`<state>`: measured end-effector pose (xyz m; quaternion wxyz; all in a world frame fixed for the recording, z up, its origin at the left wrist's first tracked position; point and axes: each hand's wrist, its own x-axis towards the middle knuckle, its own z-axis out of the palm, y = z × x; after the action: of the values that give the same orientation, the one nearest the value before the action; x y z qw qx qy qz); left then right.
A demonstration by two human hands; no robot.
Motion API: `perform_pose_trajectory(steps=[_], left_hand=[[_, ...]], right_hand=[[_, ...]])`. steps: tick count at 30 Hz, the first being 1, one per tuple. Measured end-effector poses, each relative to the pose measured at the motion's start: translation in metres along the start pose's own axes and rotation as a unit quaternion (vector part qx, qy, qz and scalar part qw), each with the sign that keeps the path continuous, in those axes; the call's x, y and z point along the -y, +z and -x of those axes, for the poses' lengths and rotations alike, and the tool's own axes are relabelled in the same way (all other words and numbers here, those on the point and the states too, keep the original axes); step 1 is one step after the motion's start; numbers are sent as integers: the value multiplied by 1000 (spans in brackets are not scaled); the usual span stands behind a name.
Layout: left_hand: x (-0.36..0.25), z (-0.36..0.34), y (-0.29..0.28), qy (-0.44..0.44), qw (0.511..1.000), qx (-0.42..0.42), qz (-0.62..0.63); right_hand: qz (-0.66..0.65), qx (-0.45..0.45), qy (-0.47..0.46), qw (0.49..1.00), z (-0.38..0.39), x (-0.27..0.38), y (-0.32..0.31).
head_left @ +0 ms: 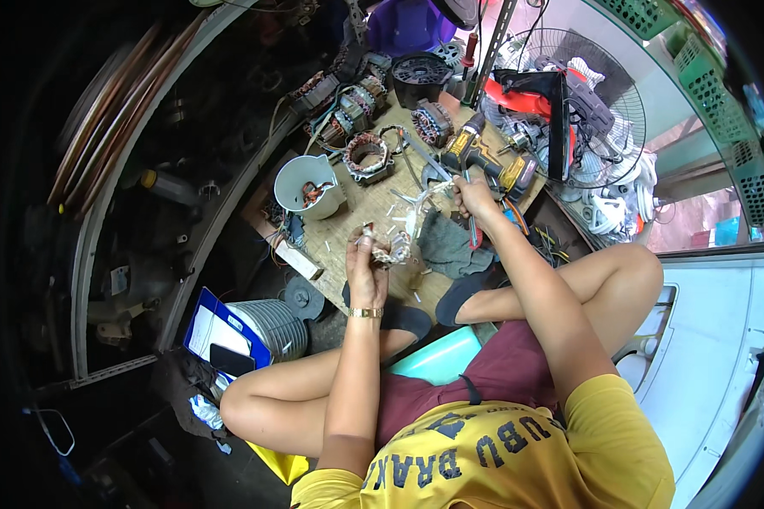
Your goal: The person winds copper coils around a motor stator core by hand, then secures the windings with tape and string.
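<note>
My left hand (365,270), with a gold-coloured watch at the wrist, pinches a small ring-shaped motor winding (396,248) with pale bindings over the near part of the wooden board. Up and to the right, my right hand (474,195) is closed round a hand tool with a red handle (474,233), which sticks out below the palm; its working end is mostly hidden. A whitish strip (437,188) runs from beside the right hand toward the winding. Under the right forearm lies a grey cloth (452,246).
A yellow-and-black cordless drill (475,153) lies beyond my right hand. On the wooden board (339,246) stand a white pitcher (301,188) with copper pieces, a motor stator (367,158) and scattered white scraps. More stators, a fan guard (628,110) and a purple tub (407,25) crowd the back.
</note>
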<state>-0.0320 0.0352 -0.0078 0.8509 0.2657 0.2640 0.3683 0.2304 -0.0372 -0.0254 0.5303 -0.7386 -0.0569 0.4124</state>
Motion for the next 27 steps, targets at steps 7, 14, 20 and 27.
perform_pose_trajectory(steps=[7,14,20,27], left_hand=[[19,-52,-49,-11,944,-243,223],[63,-95,-118,-146,942,-246,178],[83,-90,-110,-130,940,-302,-90],[58,-22,-45,173,538,-57,-823]], right_hand=[[238,-129,-50,961,-38,-56,-33],[380,-111,-96,913,5,-43,-18],[466,-174,-199,845,16,-43,-7],[593,-55,-495,633,55,-67,53]])
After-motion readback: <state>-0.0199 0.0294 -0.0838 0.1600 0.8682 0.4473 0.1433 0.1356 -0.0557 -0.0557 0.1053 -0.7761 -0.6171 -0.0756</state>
